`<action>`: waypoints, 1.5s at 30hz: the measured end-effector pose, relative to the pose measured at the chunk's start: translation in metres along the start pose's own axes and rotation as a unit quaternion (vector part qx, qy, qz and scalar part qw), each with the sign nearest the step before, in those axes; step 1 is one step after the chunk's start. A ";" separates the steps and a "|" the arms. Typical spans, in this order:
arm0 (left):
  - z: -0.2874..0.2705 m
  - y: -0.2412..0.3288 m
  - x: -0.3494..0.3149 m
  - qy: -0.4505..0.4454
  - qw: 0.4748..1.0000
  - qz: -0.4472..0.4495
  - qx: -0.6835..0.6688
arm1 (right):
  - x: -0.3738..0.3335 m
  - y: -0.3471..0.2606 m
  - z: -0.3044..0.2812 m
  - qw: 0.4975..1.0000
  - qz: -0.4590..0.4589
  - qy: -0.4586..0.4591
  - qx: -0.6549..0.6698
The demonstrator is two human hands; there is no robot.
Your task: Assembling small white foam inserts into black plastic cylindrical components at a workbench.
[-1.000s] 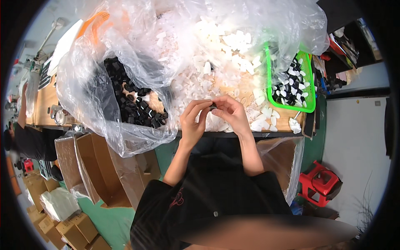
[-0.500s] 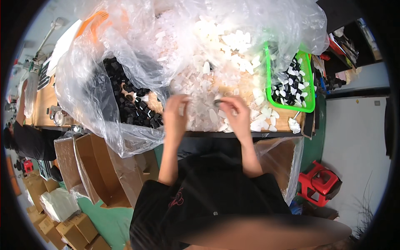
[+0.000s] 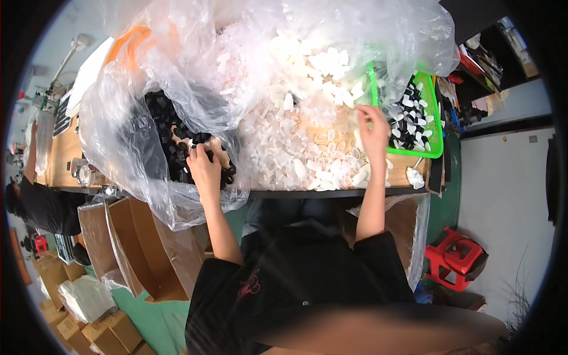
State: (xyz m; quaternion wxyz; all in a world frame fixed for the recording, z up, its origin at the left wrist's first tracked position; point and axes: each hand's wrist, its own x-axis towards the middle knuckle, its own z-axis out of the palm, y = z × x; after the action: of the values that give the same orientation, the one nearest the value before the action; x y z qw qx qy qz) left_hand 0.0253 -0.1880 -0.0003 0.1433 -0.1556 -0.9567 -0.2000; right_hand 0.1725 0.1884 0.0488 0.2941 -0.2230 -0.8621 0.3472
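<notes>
My left hand (image 3: 204,168) reaches into a clear plastic bag (image 3: 121,142) at the left, its bent fingers down among small black plastic parts (image 3: 180,155). What those fingertips grip is hidden. My right hand (image 3: 373,129) hovers beside the left rim of a green plastic basket (image 3: 438,121), fingers curled toward the thumb; anything between them is too small to make out. Black parts and white oval pieces (image 3: 418,129) lie mixed in the basket. Between my hands spreads a heap of small translucent pieces (image 3: 272,139), with white oval pieces (image 3: 325,176) near the table's front edge.
More white pieces (image 3: 331,62) lie under clear plastic sheeting (image 3: 355,23) at the back. Open cardboard boxes (image 3: 148,251) stand below the table at the left. A red stool (image 3: 454,258) is on the floor at the right. Another person (image 3: 50,201) works at the far left.
My left hand has moved left from the middle heap into the bag of black parts. My right hand has moved right and away from me, to the basket; the dark part it held no longer shows.
</notes>
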 end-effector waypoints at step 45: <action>-0.023 0.142 -0.025 -0.203 0.627 -0.054 -0.751 | -0.067 -0.118 0.037 0.975 -0.168 0.002 0.144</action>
State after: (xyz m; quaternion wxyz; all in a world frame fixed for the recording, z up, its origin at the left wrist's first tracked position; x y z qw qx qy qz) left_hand 0.1036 -0.0801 0.0597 -0.2316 -0.1939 -0.4867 -0.8197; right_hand 0.1762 0.0538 0.0897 0.3794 -0.0311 -0.8274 0.4129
